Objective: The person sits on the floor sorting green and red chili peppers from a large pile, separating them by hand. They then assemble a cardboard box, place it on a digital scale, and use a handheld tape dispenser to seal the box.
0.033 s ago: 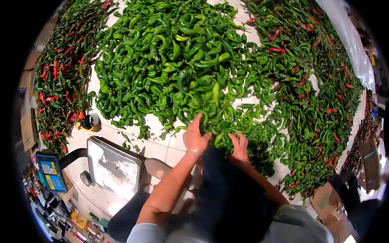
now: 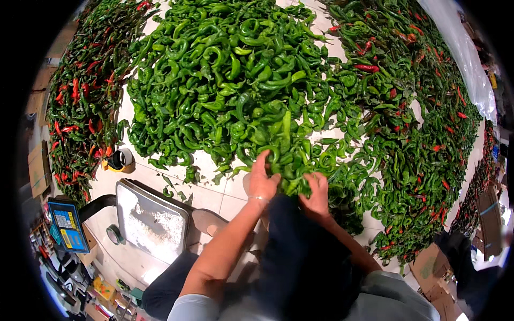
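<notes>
A wide heap of curled green chili peppers [image 2: 235, 85] spreads across the floor in front of me. Both hands reach into its near edge, with several peppers between them. My left hand [image 2: 261, 183], a bracelet at its wrist, has its forefinger stretched forward and its thumb apart, touching the peppers. To the right, my right hand [image 2: 316, 193] has bent, parted fingers against the peppers; its fingertips are partly hidden and slightly blurred. I see nothing clearly gripped in either hand.
Mixed red and green pepper piles lie left [image 2: 80, 107] and right [image 2: 423, 139]. A platform scale [image 2: 152, 219] with a blue keypad display [image 2: 68, 226] stands near left, beside tape rolls [image 2: 121, 158]. Clear plastic sheeting [image 2: 466, 59] hangs far right; a cardboard box [image 2: 428, 265] sits near right.
My right hand has shifted slightly toward the left hand, its fingers drawn closer together. Peppers between the hands have moved a little. The left hand stays nearly in place.
</notes>
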Motion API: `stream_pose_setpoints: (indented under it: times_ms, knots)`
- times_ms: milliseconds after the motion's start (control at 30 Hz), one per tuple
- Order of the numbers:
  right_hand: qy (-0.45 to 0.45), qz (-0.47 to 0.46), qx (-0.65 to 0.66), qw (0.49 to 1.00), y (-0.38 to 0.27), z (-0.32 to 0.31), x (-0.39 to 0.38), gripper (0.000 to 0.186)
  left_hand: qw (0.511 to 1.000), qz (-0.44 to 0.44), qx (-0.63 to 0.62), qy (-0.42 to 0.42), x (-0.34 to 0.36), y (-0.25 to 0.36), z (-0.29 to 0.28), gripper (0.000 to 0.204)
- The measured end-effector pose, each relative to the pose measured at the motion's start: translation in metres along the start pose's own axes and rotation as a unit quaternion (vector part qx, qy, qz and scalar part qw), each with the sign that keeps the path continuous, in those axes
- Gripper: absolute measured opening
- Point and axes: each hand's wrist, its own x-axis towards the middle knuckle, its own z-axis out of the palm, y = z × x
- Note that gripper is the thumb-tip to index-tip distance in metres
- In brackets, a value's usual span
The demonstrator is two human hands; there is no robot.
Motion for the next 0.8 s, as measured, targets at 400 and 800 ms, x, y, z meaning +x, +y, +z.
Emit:
stream_pose_setpoints:
  times_ms: [400,800]
  knots:
    - [-0.081,0.074,0.115,0.987,0.014,-0.048,0.184,0.095,0.874,-0.262,-0.402,0.072,0.055,0.013,-0.091,0.068]
    - [-0.041,-0.049,0.337,0.939,-0.133,-0.020,0.180,0.091,0.862,-0.079,-0.501,0.016,0.103,0.096,-0.093,0.033]
